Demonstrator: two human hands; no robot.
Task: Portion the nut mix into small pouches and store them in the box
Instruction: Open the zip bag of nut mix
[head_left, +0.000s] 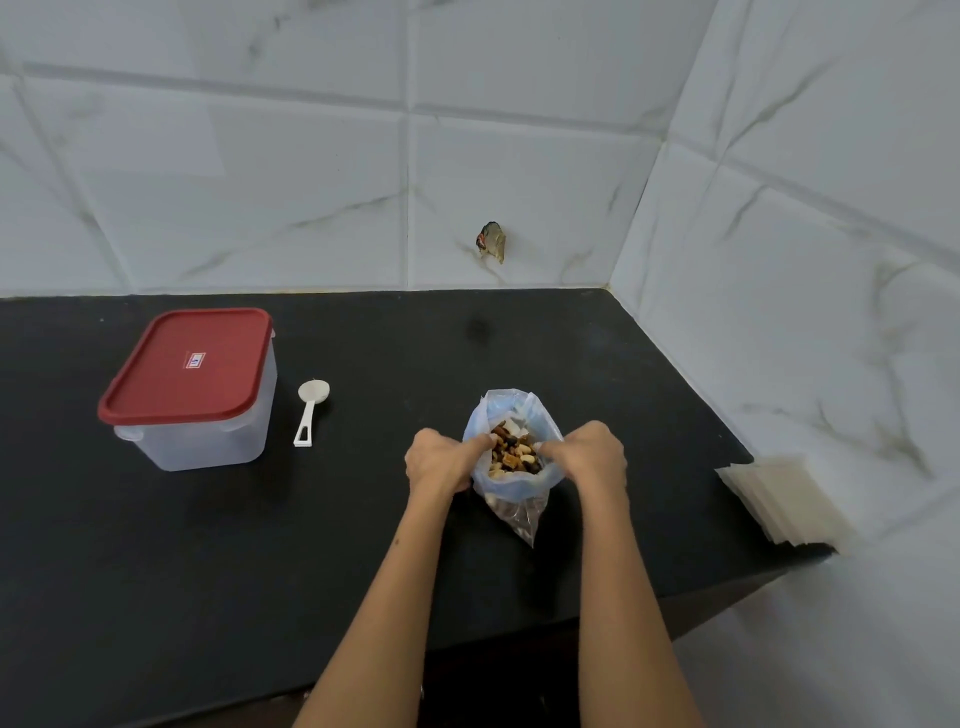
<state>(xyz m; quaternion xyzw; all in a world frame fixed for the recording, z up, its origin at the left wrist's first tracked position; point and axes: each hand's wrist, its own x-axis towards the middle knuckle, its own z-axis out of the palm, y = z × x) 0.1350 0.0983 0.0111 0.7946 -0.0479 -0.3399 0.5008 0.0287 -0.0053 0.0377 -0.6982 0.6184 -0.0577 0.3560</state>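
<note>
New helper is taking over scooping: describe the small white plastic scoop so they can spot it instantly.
Start at the black countertop and find the clear plastic box with the red lid at its left. Just right of that box lies the small white plastic scoop, bowl toward the wall. It is the only utensil there, lying untouched, apart from the nut bag.

Your left hand (439, 460) and right hand (592, 454) grip the nut bag's (511, 483) rolled rim on the worktop (363, 519); the lidded box (189, 389), scoop (310, 410) and apparently pouches (784, 501) lie apart.
</note>
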